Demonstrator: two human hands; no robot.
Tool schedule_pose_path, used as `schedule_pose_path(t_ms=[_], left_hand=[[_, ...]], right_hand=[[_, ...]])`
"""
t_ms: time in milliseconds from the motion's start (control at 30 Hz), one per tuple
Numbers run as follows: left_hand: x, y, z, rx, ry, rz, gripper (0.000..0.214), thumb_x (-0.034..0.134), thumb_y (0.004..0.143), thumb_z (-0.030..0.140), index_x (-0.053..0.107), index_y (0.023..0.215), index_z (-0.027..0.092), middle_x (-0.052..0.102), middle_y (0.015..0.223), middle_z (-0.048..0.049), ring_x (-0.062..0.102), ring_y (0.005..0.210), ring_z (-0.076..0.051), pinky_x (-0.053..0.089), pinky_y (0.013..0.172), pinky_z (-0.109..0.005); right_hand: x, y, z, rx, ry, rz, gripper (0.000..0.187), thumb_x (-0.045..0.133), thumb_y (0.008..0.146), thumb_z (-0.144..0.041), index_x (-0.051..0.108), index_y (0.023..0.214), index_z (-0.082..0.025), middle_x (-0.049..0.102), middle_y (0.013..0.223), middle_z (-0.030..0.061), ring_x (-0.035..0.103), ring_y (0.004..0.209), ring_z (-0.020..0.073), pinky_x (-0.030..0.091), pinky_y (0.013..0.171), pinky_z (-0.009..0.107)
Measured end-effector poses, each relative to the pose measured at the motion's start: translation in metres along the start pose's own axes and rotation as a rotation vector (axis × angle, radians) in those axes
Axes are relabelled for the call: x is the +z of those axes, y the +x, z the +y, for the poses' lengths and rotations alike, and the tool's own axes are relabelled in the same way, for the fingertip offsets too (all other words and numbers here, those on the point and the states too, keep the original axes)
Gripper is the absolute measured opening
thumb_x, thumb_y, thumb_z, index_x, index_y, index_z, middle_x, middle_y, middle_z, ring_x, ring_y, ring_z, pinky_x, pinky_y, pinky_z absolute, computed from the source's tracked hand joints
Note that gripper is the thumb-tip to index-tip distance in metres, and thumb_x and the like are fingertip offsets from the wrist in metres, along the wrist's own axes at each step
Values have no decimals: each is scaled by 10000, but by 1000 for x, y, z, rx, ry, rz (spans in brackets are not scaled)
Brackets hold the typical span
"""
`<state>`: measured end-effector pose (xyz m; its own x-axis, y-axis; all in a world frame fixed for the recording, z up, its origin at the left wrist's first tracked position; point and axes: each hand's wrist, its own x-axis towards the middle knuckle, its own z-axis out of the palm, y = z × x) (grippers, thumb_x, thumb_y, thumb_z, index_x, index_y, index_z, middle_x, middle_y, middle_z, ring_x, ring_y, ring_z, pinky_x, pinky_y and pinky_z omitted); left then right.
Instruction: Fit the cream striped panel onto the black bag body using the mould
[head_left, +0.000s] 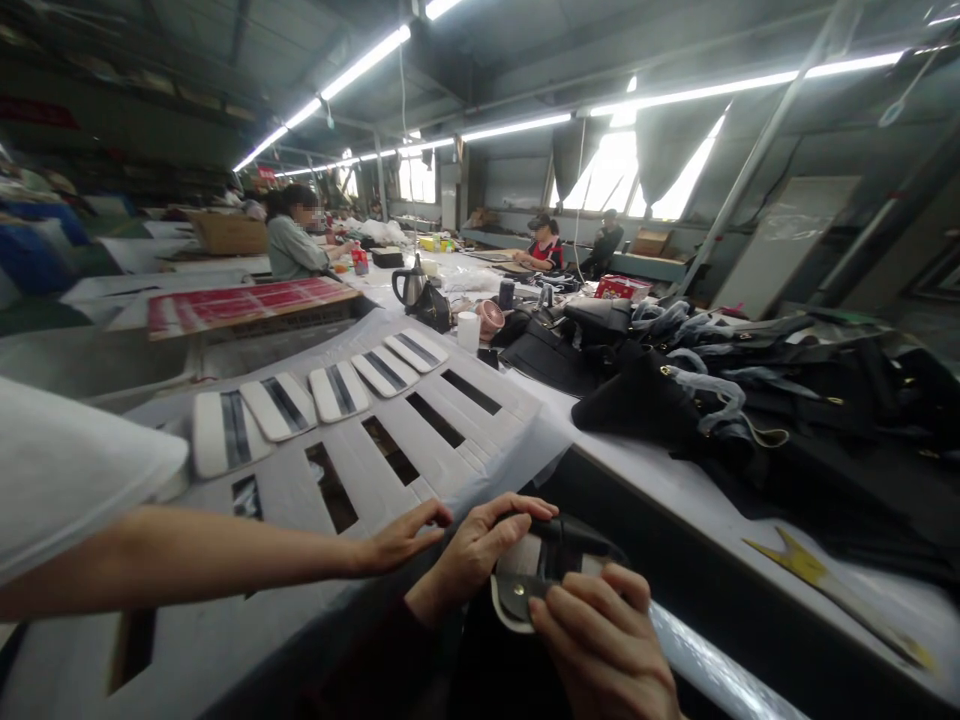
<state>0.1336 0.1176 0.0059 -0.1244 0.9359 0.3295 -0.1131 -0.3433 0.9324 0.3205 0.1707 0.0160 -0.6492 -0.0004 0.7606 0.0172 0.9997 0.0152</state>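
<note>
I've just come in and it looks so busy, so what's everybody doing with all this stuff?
One person is holding a small dark-and-pale piece with a round metal stud. Their left hand grips its far left part and their right hand its near right part. A co-worker's hand reaches in from the left, near that left hand. Five striped pads lie in a row on a slotted white board, and black bag-like things are heaped on the right.

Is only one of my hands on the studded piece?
No, the left hand and the right hand both have fingers on the studded piece.
</note>
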Motion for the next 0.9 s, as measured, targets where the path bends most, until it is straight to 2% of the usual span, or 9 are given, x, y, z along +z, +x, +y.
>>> schedule_pose_path(t_ms=[167,333,500,600,667,767,833,867,900], left_hand=[[-4,0,4,-54,-41,-120,452,790,764,311,638,1175,202,580,1308,-103,509,1250,-304,378,1071,-400],[0,1,8,-142,-70,-75,411,794,742,220,659,1129,191,592,1289,-94,515,1242,-302,357,1091,-422],[6,0,9,-86,-20,-34,360,772,751,178,674,1097,195,617,1260,-87,528,1226,-286,374,1076,-410],[8,1,11,-47,14,-27,357,774,764,185,671,1106,202,629,1240,-78,537,1216,-276,368,1086,-404],[10,3,12,-21,13,-49,358,770,787,229,663,1128,203,623,1252,-78,526,1232,-279,347,1110,-408],[13,5,13,-8,-24,-80,304,618,919,380,646,1162,198,582,1312,-84,448,1318,-278,283,1160,-411],[13,5,13,-12,-72,-84,456,366,1003,510,628,1199,192,543,1358,-94,386,1370,-272,247,1181,-420],[13,5,13,-2,-90,-94,565,270,999,573,616,1220,185,524,1375,-103,363,1385,-278,238,1187,-431],[12,5,13,14,-93,-118,624,262,976,630,603,1242,181,510,1387,-111,352,1390,-292,238,1187,-443]], right_hand=[[-5,-1,1,-25,-2,0,223,506,920,-80,643,1036,-213,737,844,-32,677,808,132,383,840,340],[-10,12,-1,-43,84,81,201,469,978,-117,655,939,-180,716,778,-22,660,752,110,412,794,311],[-17,21,-3,-112,138,86,205,463,983,-95,649,905,-128,676,727,4,631,709,105,414,725,302],[-24,34,-2,-13,220,1,189,467,964,-79,638,934,-156,655,738,4,594,712,120,405,715,319],[-27,42,1,78,253,-8,183,508,930,-58,640,956,-181,655,784,10,581,737,135,403,725,336],[-24,48,6,204,270,59,186,554,900,-35,647,937,-192,650,825,15,564,779,147,402,761,352],[-18,47,10,302,264,87,174,577,889,-38,645,871,-197,642,799,0,552,781,147,397,775,356],[-14,45,11,347,258,103,170,588,885,-46,643,841,-200,639,783,-8,547,776,146,394,776,357],[-12,44,12,386,251,116,167,599,881,-55,642,821,-205,637,771,-16,544,771,146,392,774,358]])
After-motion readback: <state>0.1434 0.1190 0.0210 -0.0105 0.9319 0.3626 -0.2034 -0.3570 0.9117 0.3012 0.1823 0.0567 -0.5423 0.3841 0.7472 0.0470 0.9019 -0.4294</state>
